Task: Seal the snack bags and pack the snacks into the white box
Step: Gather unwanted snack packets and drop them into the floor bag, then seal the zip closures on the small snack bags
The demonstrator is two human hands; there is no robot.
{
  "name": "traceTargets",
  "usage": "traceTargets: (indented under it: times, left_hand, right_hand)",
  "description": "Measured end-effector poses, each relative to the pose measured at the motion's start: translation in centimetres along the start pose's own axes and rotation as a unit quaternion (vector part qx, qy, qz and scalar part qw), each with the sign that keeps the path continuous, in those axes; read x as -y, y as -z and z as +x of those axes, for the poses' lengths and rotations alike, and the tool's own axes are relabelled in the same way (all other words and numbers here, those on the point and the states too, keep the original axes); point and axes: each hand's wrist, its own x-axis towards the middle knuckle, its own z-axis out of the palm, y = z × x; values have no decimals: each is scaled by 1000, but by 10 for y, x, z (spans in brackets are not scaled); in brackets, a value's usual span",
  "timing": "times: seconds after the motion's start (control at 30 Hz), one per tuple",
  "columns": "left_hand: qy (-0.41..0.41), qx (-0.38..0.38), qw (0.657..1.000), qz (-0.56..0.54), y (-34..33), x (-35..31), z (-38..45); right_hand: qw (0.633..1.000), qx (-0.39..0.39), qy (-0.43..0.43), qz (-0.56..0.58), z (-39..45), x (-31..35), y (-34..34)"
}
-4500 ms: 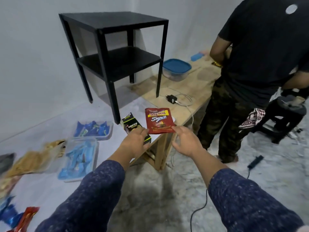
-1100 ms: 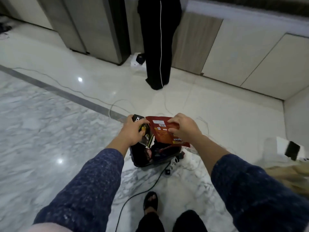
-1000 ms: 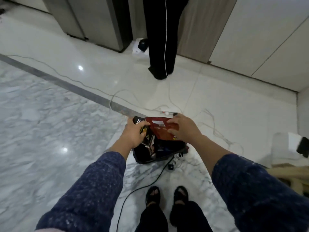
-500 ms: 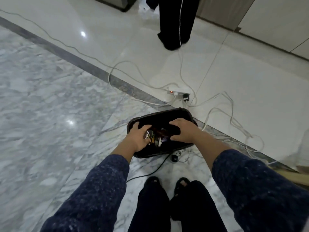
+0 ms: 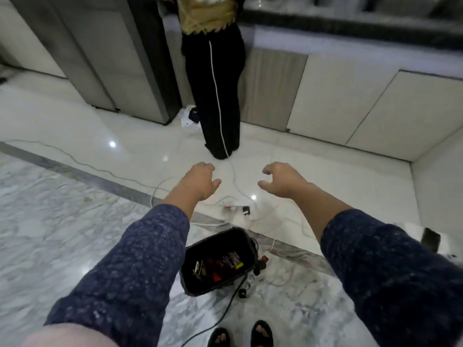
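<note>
Marble floor point(image 5: 62, 221) spreads under me. My left hand point(image 5: 199, 181) hovers in the air with loosely curled fingers, holding nothing. Below, between my sleeves, a dark bin point(image 5: 218, 261) stands on the floor with snack packets point(image 5: 220, 265) inside. My right hand point(image 5: 281, 180) hangs empty too, fingers relaxed. A white power strip point(image 5: 235, 208) lies beyond the bin.

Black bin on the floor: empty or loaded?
Loaded. The open-topped black bin holds several snack packs lying on its bottom. Both hands are above it, holding nothing.
</note>
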Motion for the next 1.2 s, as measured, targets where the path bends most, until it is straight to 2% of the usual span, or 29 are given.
traceTargets:
  times: [0.23,0.37,0.5,0.7,0.9,1.2]
  left_hand:
    - [-164,-155,974,-3,118,-101,-4]
    - [-265,-184,946,-2,148,-156,-13]
    - [-366,-167,916,-9,159,-205,-33]
    - [-481,-118,868,8,140,-261,-72]
    - [-568,-60,821,33,89,-317,-124]
    - [-712,1,699,67,14,-391,-268]
  right_hand:
    - [982,-174,-67,-8,-66,-21,135]
    - [959,-255,-120,-35,-120,-39,171]
    - [931,-296,-211,-42,-182,-53,183]
    - [880,-346,-325,-19,-280,-56,164]
    - [817,-356,-454,1,-394,-49,112]
    - [700,-377,-605,36,-559,-11,37]
